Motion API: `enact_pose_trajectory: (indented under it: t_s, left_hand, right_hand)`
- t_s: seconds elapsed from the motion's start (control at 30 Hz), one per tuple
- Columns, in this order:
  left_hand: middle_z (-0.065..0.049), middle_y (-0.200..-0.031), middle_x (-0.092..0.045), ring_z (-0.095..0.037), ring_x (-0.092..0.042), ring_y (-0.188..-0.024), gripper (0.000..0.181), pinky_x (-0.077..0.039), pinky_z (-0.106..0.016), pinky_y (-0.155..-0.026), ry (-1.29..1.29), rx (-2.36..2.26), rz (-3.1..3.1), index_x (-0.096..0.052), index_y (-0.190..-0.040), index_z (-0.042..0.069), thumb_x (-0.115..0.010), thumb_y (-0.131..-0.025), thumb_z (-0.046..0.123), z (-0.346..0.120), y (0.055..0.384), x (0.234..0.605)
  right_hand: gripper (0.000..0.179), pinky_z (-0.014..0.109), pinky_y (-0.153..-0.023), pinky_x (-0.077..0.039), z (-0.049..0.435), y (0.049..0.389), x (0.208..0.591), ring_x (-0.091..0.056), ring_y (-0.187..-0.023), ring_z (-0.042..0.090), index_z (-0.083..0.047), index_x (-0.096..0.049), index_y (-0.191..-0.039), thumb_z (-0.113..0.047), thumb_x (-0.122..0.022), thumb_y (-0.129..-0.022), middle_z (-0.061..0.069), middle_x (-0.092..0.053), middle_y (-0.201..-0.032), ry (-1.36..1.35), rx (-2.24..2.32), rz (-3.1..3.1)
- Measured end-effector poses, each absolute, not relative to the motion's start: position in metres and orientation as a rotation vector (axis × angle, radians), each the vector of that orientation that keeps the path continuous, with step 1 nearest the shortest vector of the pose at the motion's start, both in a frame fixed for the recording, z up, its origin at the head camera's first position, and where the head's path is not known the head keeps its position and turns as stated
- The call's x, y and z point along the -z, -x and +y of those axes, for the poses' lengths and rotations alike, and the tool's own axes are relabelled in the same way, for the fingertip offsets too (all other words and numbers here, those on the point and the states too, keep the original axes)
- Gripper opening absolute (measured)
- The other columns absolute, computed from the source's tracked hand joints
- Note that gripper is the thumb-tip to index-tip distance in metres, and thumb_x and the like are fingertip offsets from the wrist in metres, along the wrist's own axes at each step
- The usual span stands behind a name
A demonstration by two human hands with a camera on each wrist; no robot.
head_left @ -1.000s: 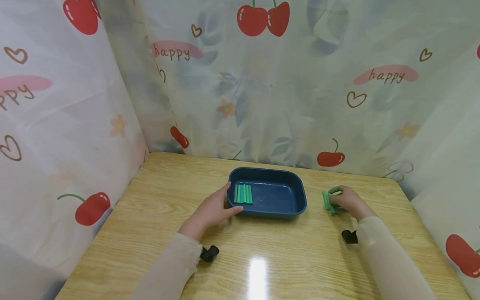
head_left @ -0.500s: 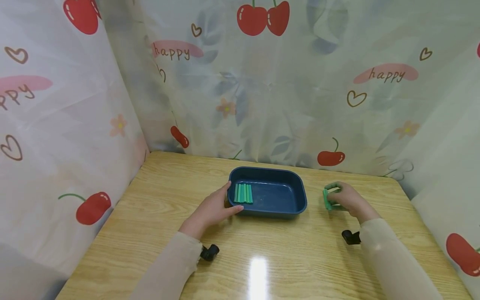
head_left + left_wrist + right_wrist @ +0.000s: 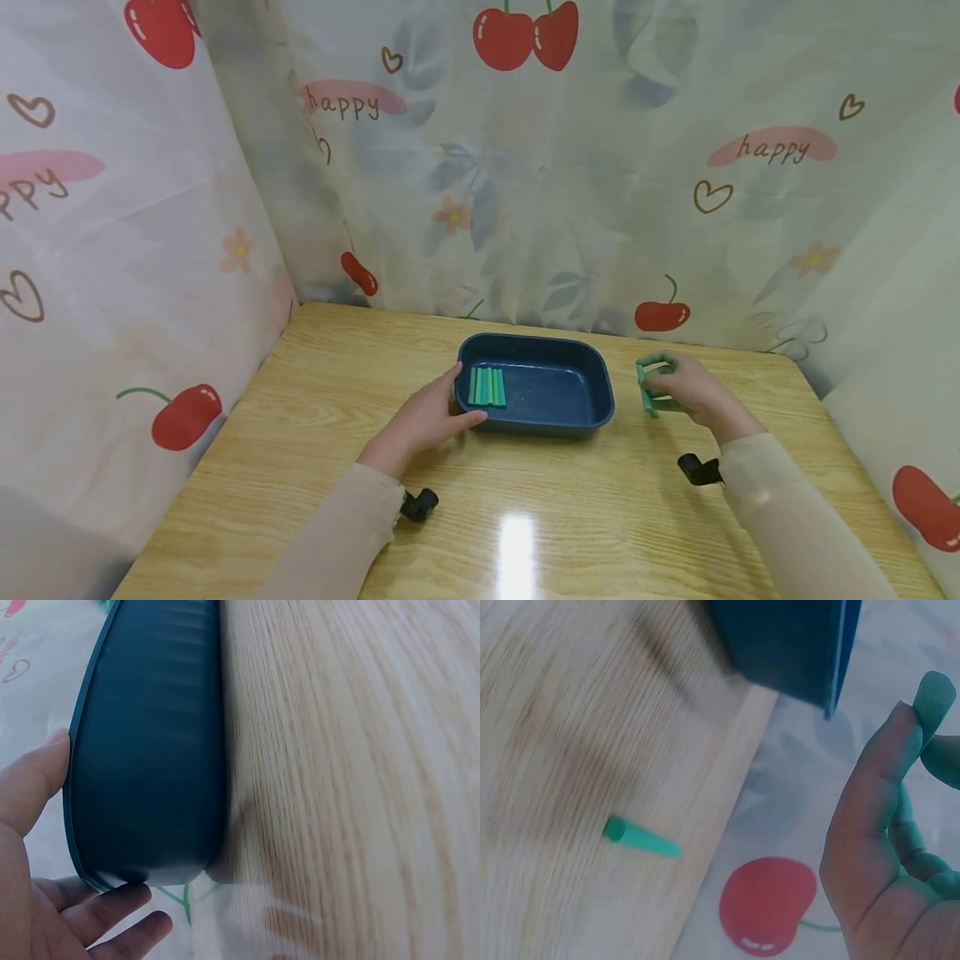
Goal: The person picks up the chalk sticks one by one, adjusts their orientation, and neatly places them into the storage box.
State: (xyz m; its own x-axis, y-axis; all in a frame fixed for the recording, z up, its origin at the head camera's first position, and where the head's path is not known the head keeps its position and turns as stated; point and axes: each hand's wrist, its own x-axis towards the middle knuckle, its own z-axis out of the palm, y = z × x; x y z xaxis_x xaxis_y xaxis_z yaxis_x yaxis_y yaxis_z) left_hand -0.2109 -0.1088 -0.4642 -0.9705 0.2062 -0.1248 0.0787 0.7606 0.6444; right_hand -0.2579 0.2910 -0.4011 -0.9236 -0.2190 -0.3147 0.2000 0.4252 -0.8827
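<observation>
My left hand (image 3: 427,410) grips the near left corner of a dark blue plastic tray (image 3: 536,425), thumb on the near rim and fingers at its left end. Inside the tray, several green chalk sticks (image 3: 487,387) lie side by side at the left. To the right of the tray my right hand (image 3: 693,390) pinches a green chalk stick (image 3: 934,697) between thumb and finger, held up off the table. Another chalk stick (image 3: 641,837) lies on the table below this hand, seen in the right wrist view.
The wooden table (image 3: 592,517) runs up to a patterned cloth (image 3: 525,208) at the back, with more cloth on both sides. A small black device (image 3: 418,506) sits at the left wrist, and another black device (image 3: 697,469) at the right.
My right hand has taken up a chalk stick and moved it slightly left and up, toward the tray. The left hand and the tray stay in place.
</observation>
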Motion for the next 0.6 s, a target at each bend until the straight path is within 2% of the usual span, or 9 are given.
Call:
enact_pose_trajectory:
  t_s: [0.17,0.33,0.6]
  left_hand:
    - [-0.009,-0.163,-0.029,-0.029,-0.031,-0.147,0.101,-0.03,-0.047,-0.117,-0.217,-0.999,2.766,-0.016,-0.162,0.018,-0.07,-0.088,0.059,-0.108,0.21,0.462]
    - [-0.009,-0.163,-0.029,-0.029,-0.031,-0.147,0.1,-0.031,-0.048,-0.117,-0.207,-1.006,2.765,-0.016,-0.162,0.018,-0.07,-0.088,0.058,-0.109,0.211,0.463]
    - [-0.009,-0.163,-0.028,-0.03,-0.031,-0.147,0.101,-0.031,-0.049,-0.117,-0.205,-0.992,2.771,-0.016,-0.162,0.019,-0.069,-0.088,0.06,-0.108,0.212,0.466]
  right_hand:
    - [0.048,0.037,-0.069,-0.056,0.279,0.255,0.392,-0.063,-0.072,0.024,0.008,-0.036,-0.137,-0.006,-0.057,-0.096,0.013,-0.059,-0.095,0.048,1.525,2.268]
    - [0.051,0.038,-0.078,-0.058,0.266,0.255,0.382,-0.064,-0.078,0.023,0.007,-0.036,-0.139,-0.006,-0.059,-0.095,0.013,-0.059,-0.101,0.093,1.551,2.27]
    - [0.052,0.038,-0.082,-0.057,0.242,0.253,0.375,-0.062,-0.086,0.022,0.008,-0.036,-0.14,-0.002,-0.058,-0.094,0.014,-0.058,-0.106,0.118,1.61,2.219]
